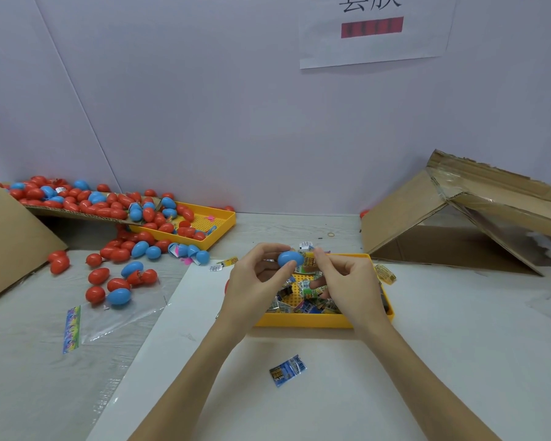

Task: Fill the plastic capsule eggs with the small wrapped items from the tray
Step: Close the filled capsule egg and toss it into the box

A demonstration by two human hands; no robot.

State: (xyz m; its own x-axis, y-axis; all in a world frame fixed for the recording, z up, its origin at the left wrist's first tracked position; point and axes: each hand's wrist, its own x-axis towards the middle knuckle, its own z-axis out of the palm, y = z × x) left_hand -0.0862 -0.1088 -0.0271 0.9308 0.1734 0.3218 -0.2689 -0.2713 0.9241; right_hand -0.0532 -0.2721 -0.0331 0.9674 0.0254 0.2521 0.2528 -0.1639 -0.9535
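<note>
My left hand grips a blue capsule egg between thumb and fingers, above the near yellow tray. My right hand pinches a small yellow wrapped item right against the egg's open side. The tray holds several small wrapped items, partly hidden by both hands. One blue wrapped item lies loose on the white sheet in front of the tray.
Several red and blue eggs lie on the table at left, and more spill from a cardboard ramp into a second yellow tray. A clear bag lies at left. A cardboard box stands at right.
</note>
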